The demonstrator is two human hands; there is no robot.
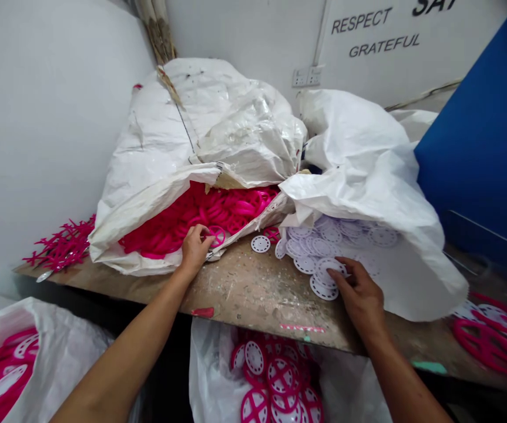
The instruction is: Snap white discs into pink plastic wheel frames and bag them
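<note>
My left hand (195, 249) pinches a pink plastic wheel ring (216, 236) at the mouth of a white sack (147, 176) full of pink rings (191, 220). My right hand (359, 294) rests with fingers spread on a white spoked disc (329, 269), at the edge of a heap of white discs (336, 238) spilling from a second white sack (368, 170). One white disc (261, 244) lies alone on the worn wooden bench (253, 288) between the two hands.
Below the bench's front edge an open bag (279, 376) holds assembled pink-and-white wheels; another such bag (10, 364) is at lower left. Pink sprue scraps (61, 244) lie at the bench's left end, more wheels (491, 335) at the right. A blue panel (486, 135) stands right.
</note>
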